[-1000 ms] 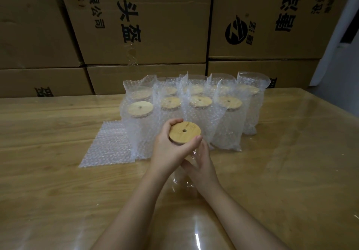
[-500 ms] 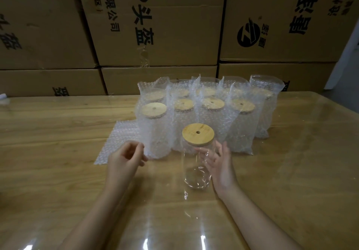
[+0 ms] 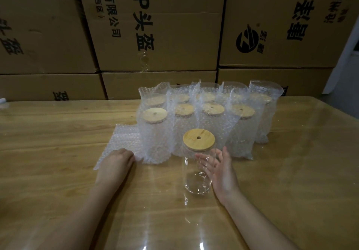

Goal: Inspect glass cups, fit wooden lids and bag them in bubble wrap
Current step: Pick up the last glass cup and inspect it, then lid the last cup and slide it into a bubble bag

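1. Six cardboard cartons (image 3: 155, 26) with black print are stacked as a wall behind the surface (image 3: 58, 137), which is wood-grained and glossy.
2. Nine bagged cups (image 3: 213, 121) stand between the cartons and the work area: four in front and five behind, one back lid showing only faintly. Each is sleeved in bubble wrap and capped with a round wooden disc.
3. One flat bubble-wrap bag (image 3: 124, 139) lies left of this group, against its front-left member.
4. One cup (image 3: 196, 176) of clear cylindrical glass stands upright and unbagged just before the front row. Its lid (image 3: 199, 140), pale wood with a centre hole, sits on the rim.
5. The right hand (image 3: 221, 172) has its fingers spread and holds nothing. It is just right of the cup, fingertips visible through the glass; contact cannot be confirmed.
6. The left hand (image 3: 116, 162) rests palm-down on the bag's near corner. Its fingertips are hidden, so grip cannot be confirmed.
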A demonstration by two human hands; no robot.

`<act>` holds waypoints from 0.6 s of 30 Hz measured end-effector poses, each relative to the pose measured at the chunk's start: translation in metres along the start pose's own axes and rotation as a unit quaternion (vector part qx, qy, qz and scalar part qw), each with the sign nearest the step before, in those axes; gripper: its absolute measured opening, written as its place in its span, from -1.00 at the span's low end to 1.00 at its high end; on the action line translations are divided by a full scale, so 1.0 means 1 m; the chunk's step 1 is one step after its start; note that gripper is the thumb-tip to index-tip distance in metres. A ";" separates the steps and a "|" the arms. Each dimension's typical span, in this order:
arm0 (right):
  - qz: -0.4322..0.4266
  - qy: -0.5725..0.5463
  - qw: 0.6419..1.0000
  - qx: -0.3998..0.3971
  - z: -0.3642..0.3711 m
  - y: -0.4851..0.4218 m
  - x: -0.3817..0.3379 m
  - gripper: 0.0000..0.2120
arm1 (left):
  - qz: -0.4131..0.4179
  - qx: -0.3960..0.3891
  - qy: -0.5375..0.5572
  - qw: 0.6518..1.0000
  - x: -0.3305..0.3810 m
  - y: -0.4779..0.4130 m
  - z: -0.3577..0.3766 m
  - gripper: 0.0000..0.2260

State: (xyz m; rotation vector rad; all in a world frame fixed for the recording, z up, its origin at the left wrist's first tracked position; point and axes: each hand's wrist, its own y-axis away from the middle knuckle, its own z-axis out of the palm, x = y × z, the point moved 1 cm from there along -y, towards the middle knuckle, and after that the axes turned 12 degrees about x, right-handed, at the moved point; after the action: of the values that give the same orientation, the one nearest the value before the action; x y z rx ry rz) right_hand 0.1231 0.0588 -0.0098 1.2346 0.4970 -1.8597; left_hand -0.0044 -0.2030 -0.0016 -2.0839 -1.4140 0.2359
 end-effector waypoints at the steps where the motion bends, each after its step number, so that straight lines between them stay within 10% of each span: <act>1: 0.000 0.001 1.000 0.002 0.000 0.000 0.000 -0.38 | -0.064 0.019 0.043 0.997 0.001 -0.003 -0.003 -0.85; 5: -0.004 0.015 1.000 -0.004 0.000 -0.001 0.001 -0.35 | -0.201 0.155 0.168 0.952 0.012 -0.017 -0.033 -0.84; 11: -0.059 0.051 0.996 0.032 0.002 0.003 0.000 -0.46 | 0.113 0.394 0.132 0.903 0.078 -0.038 -0.144 -0.81; 15: -0.191 0.080 0.976 0.065 0.007 0.008 -0.027 -0.78 | 0.184 0.350 0.408 0.823 0.124 -0.037 -0.187 -0.89; 18: -0.250 0.067 0.965 0.041 0.018 0.014 -0.066 -0.81 | 0.082 0.216 0.705 0.670 0.146 -0.033 -0.193 -0.85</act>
State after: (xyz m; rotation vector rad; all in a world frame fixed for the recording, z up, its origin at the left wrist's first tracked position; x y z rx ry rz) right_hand 0.1351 0.0655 0.0583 1.3873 0.8793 -2.2395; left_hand 0.1188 -0.1375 0.1986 -1.2448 -0.1338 -0.7777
